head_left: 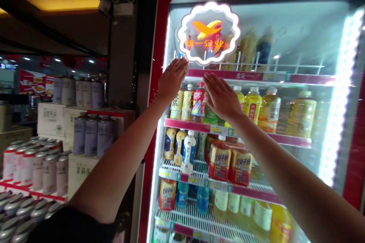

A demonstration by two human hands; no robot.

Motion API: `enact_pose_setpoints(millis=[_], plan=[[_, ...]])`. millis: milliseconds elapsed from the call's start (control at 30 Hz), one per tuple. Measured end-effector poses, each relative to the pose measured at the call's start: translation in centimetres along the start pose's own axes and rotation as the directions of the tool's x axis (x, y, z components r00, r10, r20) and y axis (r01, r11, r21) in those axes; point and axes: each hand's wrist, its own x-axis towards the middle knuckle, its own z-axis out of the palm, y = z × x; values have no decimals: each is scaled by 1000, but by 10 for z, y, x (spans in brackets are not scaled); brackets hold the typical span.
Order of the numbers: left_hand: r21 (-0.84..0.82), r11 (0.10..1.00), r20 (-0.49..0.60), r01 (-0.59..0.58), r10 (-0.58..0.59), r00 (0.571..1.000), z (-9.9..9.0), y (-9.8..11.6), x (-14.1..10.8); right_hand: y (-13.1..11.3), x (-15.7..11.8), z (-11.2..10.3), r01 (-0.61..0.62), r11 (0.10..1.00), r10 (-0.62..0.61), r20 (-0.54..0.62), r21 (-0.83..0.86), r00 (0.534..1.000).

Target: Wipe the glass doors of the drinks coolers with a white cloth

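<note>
The red-framed drinks cooler (pixel 158 41) stands straight ahead, its lit shelves of bottles behind a glowing scalloped sign (pixel 209 33), with a red-capped bottle (pixel 199 102) showing between the two hands. The left hand (pixel 172 79) and right hand (pixel 222 97) are raised before it just below the sign, both empty, open and with fingers extended; whether either touches the glass cannot be told. Left of the cooler, purple bottles (pixel 91 135) stand beside stacked pale boxes (pixel 51 119).

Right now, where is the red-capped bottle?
In the head view, the bottle stands in the cooler, near the picture's centre, just left of the right hand.
</note>
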Motion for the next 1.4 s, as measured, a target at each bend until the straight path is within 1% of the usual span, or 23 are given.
enact_pose_setpoints(millis=[67,100,200,267,300,367,433,500,533,567,633,667,733,800,900,967,1033,1100,1167,1233,1300,1333,1400], plan=[[31,997,-58,64,-62,996,10,14,-12,4,-8,2,-60,998,60,-49,-6,997],[46,997,-52,54,-52,997,15,22,-20,5,-12,3,-79,997,79,-67,-3,995],[51,992,43,-112,110,993,23,36,-29,5,-19,7,-96,995,97,-97,14,991],[25,979,86,-201,198,976,22,32,-20,5,-20,7,-99,995,101,-97,24,990],[12,978,95,-210,208,974,19,27,-12,4,-20,7,-103,994,105,-92,27,990],[-5,988,60,-153,153,986,14,15,0,4,-20,6,-109,994,111,-79,27,991],[-39,998,15,-44,45,999,12,11,3,3,-19,4,-118,993,119,-66,20,991],[-63,997,-3,44,-44,999,15,18,-6,2,-19,3,-133,991,133,-52,10,990],[-65,996,3,63,-63,998,17,25,-14,1,-19,3,-143,990,143,-45,6,989],[-60,996,17,62,-61,998,21,33,-22,0,-19,2,-152,988,152,-39,3,988],[-53,999,54,12,-9,999,28,49,-33,-2,-18,2,-162,987,162,-32,2,986],[-57,998,71,-22,26,997,31,55,-35,-3,-18,2,-163,987,163,-31,2,986],[-85,994,101,-74,83,991,35,59,-28,-4,-18,2,-170,985,170,-34,0,985],[-116,989,115,-87,101,988,35,53,-14,-4,-18,2,-190,982,189,-44,-8,981],[-105,994,75,-43,52,996,28,38,-2,-2,-20,3,-223,974,221,-71,-25,973],[-72,997,40,3,0,999,23,33,-8,-1,-21,4,-240,970,235,-100,-40,967],[-42,999,11,31,-31,999,22,36,-22,1,-22,6,-261,964,252,-139,-51,958],[-18,1000,-6,25,-25,1000,24,43,-35,1,-22,7,-279,959,266,-172,-52,948],[2,1000,-7,-6,6,1000,28,50,-37,2,-23,7,-280,959,268,-184,-46,946],[19,998,15,-63,63,998,31,50,-28,3,-23,8,-275,961,264,-183,-36,947],[33,993,37,-113,111,993,31,43,-12,5,-24,9,-277,961,267,-188,-25,945],[42,992,43,-121,119,992,31,36,-4,7,-24,10,-280,960,270,-197,-22,942],[67,995,33,-75,73,997,30,21,6,10,-25,12,-285,958,274,-217,-23,937]])
